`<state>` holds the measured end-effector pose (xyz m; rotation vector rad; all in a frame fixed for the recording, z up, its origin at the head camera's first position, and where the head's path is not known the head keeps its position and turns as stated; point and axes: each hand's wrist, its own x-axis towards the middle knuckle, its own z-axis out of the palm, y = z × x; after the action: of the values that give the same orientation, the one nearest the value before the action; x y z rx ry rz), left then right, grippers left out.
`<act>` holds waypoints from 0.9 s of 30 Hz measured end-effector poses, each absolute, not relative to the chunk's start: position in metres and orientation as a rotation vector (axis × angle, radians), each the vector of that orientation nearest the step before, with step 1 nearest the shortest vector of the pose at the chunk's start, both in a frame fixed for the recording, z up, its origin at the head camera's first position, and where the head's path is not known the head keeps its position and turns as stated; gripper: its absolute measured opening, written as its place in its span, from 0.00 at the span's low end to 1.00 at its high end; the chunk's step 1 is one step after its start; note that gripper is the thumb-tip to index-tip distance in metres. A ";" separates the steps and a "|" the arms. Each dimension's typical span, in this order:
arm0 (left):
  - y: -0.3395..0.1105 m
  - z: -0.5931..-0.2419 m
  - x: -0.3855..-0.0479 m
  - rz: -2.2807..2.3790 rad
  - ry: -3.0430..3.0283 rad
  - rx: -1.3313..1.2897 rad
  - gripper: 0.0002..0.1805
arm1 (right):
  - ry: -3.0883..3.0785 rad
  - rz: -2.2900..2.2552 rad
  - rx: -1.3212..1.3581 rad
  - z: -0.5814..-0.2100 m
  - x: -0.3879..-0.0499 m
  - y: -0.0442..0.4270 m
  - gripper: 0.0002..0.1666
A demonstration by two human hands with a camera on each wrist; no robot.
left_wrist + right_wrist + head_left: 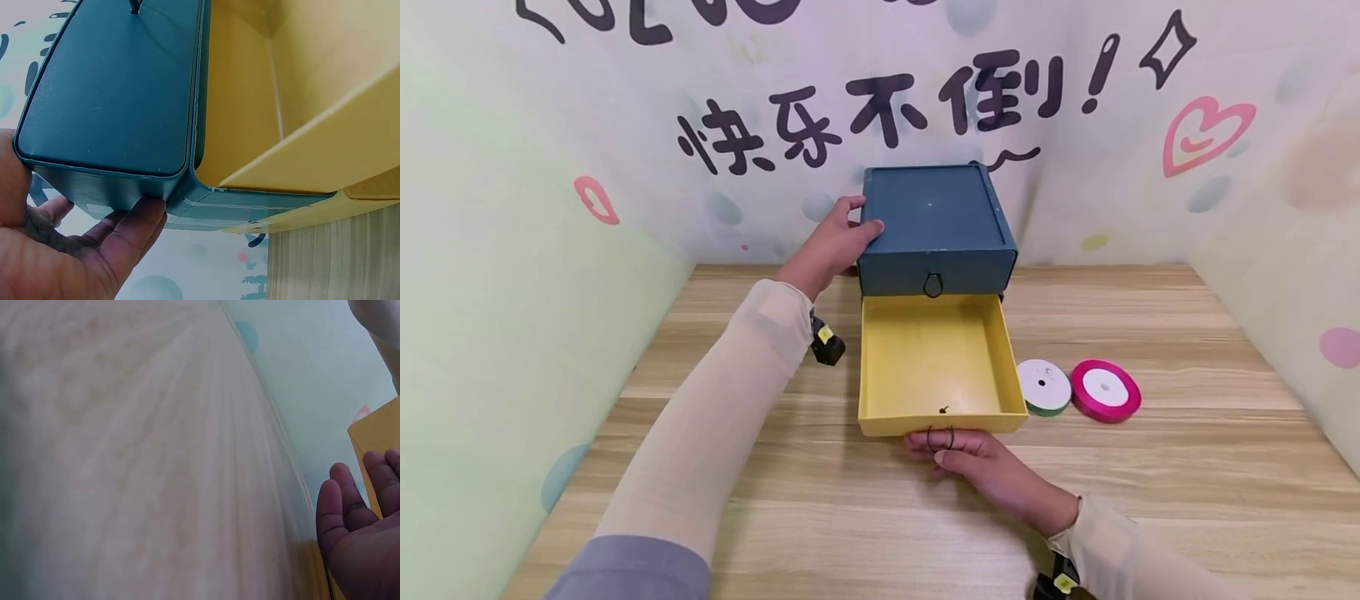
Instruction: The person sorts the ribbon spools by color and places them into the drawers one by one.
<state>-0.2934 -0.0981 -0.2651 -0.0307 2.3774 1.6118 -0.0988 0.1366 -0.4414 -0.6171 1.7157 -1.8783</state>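
Left hand (842, 239) grips blue drawer box (928, 208). Right hand (981, 465) pinches cord loop (929, 438); yellow drawer (928, 358), beyond these fingers, open: pull-out judged done. Magenta ribbon spool (1105, 388), right of them, outside.

Cabinet (934, 212) on table (790, 517), drawer (936, 358) before it, ribbon spool (1054, 390) right of drawer, second spool (1106, 390) farther right

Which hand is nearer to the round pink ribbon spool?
Right. The right hand is at the front of the open yellow rectangular drawer, left of the spool and nearer the camera. The left hand is farther away, at the left side of the blue rectangular box.
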 end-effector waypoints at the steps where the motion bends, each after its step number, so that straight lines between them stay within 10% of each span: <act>1: -0.098 -0.265 -0.293 1.612 2.378 -0.030 0.36 | 1.722 -1.873 -0.617 -0.442 -0.099 0.137 0.24; 27: -0.098 -0.266 -0.293 1.621 2.371 -0.024 0.36 | 2.292 -1.240 -1.129 -0.422 -0.094 0.196 0.18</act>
<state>-0.2934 -0.0982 -0.2661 -0.0243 2.3713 1.6205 -0.0940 0.1958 -0.4215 -1.1294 2.2919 -1.2401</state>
